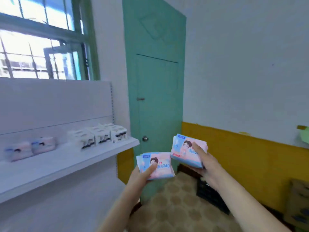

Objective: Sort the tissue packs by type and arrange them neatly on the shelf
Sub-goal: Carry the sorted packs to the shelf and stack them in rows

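My left hand [142, 173] grips a pink-and-blue tissue pack [160, 166] with the thumb across its front. A second pink-and-blue pack [182, 150], the same kind, is held a little higher by my right hand [203, 160]. Both packs hang in the air to the right of the white shelf [66, 166]. On that shelf two pink-and-blue packs [30, 148] lie at the left. Several white packs with dark print [100, 136] stand grouped at the shelf's right end.
A green door [157, 97] stands straight ahead behind the packs, its knob [145, 138] near the shelf's end. A barred window sits above the shelf. A dark crate [210, 193] and cardboard boxes [299, 203] rest on the patterned floor at the right, by the yellow-banded wall.
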